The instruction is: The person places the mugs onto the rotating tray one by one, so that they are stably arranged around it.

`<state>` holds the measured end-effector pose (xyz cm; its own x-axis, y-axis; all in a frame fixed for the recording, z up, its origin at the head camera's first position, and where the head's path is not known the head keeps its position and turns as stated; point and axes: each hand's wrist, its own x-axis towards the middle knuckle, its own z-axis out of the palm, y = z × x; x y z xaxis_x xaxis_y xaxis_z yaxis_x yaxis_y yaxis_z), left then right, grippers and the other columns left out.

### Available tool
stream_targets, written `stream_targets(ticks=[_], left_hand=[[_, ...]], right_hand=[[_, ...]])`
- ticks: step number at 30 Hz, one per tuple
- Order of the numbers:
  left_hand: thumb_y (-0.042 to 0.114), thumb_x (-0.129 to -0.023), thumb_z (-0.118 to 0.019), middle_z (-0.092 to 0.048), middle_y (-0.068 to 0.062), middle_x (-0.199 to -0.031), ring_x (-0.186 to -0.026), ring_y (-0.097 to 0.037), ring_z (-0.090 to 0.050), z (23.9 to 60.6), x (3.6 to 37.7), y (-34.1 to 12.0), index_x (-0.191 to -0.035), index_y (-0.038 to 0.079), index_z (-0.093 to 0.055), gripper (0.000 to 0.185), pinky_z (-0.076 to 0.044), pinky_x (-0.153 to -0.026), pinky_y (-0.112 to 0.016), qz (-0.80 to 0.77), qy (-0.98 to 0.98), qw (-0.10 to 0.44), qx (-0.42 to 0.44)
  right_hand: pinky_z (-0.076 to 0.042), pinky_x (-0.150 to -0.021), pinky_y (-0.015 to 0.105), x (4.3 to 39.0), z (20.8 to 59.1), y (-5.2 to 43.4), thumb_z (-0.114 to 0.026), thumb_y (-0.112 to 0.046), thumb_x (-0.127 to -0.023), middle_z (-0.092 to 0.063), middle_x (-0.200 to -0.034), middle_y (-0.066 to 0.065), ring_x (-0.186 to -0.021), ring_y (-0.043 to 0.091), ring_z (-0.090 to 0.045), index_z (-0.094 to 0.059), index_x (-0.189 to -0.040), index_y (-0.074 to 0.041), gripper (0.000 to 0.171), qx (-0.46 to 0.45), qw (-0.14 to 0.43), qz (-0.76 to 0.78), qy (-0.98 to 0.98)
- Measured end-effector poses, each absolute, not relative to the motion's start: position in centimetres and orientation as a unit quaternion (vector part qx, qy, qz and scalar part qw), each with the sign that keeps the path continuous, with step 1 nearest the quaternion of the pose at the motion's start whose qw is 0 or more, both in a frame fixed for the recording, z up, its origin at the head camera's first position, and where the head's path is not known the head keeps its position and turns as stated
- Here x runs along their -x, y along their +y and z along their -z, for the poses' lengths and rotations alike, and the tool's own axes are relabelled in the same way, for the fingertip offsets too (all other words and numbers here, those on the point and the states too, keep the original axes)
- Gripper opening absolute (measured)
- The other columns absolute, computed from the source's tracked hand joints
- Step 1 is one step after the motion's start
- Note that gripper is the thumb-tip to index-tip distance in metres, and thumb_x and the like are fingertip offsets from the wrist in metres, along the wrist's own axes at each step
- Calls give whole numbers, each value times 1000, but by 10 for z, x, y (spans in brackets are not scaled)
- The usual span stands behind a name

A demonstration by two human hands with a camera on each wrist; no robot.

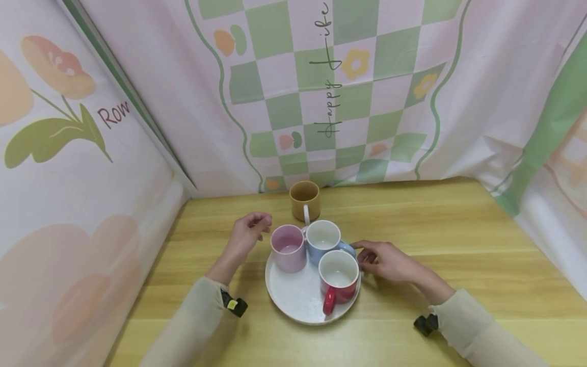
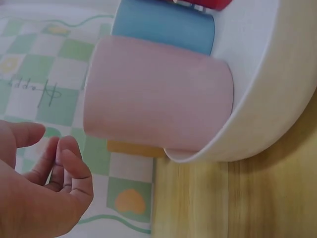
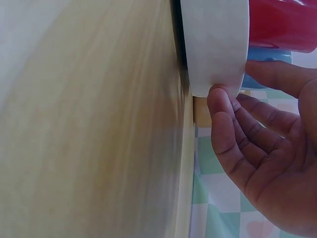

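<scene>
On a round white tray (image 1: 295, 298) stand a pink mug (image 1: 291, 260), a light blue mug (image 1: 314, 253) with a white inside, and a red mug (image 1: 347, 293) with its handle facing me. My left hand (image 1: 247, 233) hovers beside the pink mug, fingers loosely bent and holding nothing; the left wrist view shows a gap between them. At the tray's right edge is my right hand (image 1: 387, 261), close to the blue mug's handle. In the right wrist view its fingertips (image 3: 221, 101) touch the tray's outer wall, with the thumb near the rim.
A mustard-yellow mug (image 1: 298, 210) with a white handle stands on the wooden table (image 1: 458, 244) just behind the tray. Behind the table hangs a green-and-white checked cloth (image 1: 316, 107); another printed cloth (image 1: 82, 204) covers the left side.
</scene>
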<state>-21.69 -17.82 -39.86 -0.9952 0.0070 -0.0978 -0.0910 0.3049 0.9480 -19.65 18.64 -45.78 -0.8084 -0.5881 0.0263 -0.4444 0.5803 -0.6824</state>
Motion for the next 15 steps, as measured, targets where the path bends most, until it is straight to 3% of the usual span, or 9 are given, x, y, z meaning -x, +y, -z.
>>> stream_targets(ticks=[7, 15], left_hand=[[27, -100, -61, -67, -12, -120, -106, -22, -64, 403, 227, -178, -125, 10, -64, 31, -52, -98, -47, -589, 806, 55, 36], [29, -99, -62, -67, -10, -120, -108, -22, -64, 406, 238, -177, -124, 10, -65, 32, -55, -95, -41, -583, 809, 66, 32]], right_hand=[[-56, -73, 21, 197, 459, 187, -67, -12, -93, -73, -96, 2, -85, 9, -67, -56, -136, -3, 45, 291, 101, 354, 883], [-57, -73, 21, 197, 459, 187, -67, -11, -93, -73, -95, 2, -84, 7, -67, -56, -135, -2, 45, 294, 103, 358, 880]])
